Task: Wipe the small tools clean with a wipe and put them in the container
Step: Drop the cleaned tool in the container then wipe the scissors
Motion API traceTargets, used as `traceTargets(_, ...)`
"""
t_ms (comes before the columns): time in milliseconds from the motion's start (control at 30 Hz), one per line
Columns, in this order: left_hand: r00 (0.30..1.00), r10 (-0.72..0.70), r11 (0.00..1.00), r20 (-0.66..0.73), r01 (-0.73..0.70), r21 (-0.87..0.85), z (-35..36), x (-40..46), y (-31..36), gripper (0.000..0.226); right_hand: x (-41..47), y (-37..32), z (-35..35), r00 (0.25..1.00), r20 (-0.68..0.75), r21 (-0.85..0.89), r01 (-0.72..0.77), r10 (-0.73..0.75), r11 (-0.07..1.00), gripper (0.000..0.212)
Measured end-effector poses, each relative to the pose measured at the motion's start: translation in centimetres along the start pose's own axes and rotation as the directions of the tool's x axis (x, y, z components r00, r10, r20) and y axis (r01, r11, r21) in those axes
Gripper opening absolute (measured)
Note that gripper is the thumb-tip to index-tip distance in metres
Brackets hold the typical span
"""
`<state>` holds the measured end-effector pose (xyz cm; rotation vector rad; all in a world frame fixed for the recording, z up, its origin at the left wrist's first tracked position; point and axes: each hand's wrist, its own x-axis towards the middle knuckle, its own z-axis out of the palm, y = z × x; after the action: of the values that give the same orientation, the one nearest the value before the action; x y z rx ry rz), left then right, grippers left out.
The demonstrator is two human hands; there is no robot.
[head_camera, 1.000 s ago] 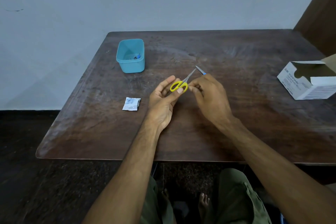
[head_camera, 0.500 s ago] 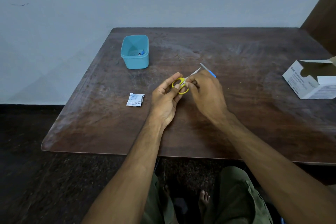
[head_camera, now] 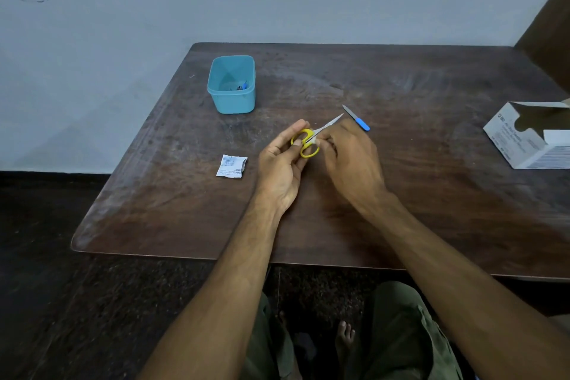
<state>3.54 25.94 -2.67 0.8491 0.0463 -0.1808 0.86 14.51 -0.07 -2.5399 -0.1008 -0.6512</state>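
Small scissors (head_camera: 309,139) with yellow handles are held over the middle of the table, blades pointing up and to the right. My left hand (head_camera: 282,162) grips the yellow handles. My right hand (head_camera: 348,156) pinches a small white wipe (head_camera: 314,141) against the scissors where blades meet handles; most of the wipe is hidden by my fingers. A blue-handled nail file (head_camera: 356,118) lies on the table just beyond my right hand. The teal container (head_camera: 232,99) stands at the back left with a few small tools inside.
A torn white wipe sachet (head_camera: 231,166) lies on the dark wooden table (head_camera: 416,194) left of my left hand. An open white cardboard box (head_camera: 530,136) sits at the right edge. A grey wall runs behind the table.
My right hand has slid down the scissors from the blades toward the handles. The nail file, earlier half hidden behind that hand, now shows in full. My head has shifted slightly.
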Motion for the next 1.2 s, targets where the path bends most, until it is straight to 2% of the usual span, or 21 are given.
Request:
traceTargets(100,1.0,-0.012,0.999,-0.003,0.012,-0.038,0.0,0.0,0.0,0.034,-1.5,-1.3,1.4,0.991,0.077,0.004,0.11,-0.11,0.994,0.016)
traceTargets(200,1.0,-0.006,0.999,0.002,0.006,-0.037,0.0,0.0,0.1,0.035,-2.2,-1.3,1.8,0.988,0.077,0.003,0.133,-0.133,0.991,0.02)
traceTargets(467,1.0,0.022,0.999,0.002,-0.022,-0.032,0.1,-0.2,0.0,0.039,-0.3,0.9,-0.3,0.997,-0.071,0.086,-0.005,0.012,0.996,0.006)
traceTargets(567,1.0,0.012,1.0,0.009,-0.012,-0.022,0.2,-0.3,0.1,0.043,0.4,0.0,-0.1,0.999,-0.042,0.088,-0.027,0.03,0.996,0.011)
traceTargets(733,1.0,0.0,1.0,0.0,0.0,-0.025,0.2,-0.1,0.0,0.041,1.7,-1.6,1.2,0.996,0.084,0.022,-0.019,0.017,1.0,0.012)
traceTargets(833,1.0,0.004,1.0,0.007,-0.004,-0.003,0.1,-0.1,0.0,0.042,1.7,-0.8,1.0,0.997,0.02,0.147,-0.078,0.076,0.986,0.01)
traceTargets(933,1.0,0.016,1.0,0.013,-0.016,0.002,0.1,-0.1,0.1,0.043,1.1,0.1,0.4,0.974,-0.032,0.384,-0.195,0.223,0.903,0.007)
traceTargets(1033,1.0,0.029,0.999,0.008,-0.029,0.012,0.2,-0.3,0.1,0.042,0.6,0.3,0.3,0.944,-0.025,0.488,-0.276,0.329,0.828,0.01)
traceTargets(1133,0.999,0.04,0.999,-0.003,-0.04,0.009,0.3,-0.5,0.2,0.042,0.5,-0.5,0.1,0.888,0.106,0.63,-0.409,0.448,0.66,0.018)
traceTargets(1200,0.999,0.04,0.999,-0.008,-0.04,0.01,0.3,-0.6,0.3,0.042,0.6,-0.9,0.1,0.871,0.183,0.64,-0.457,0.456,0.617,0.017)
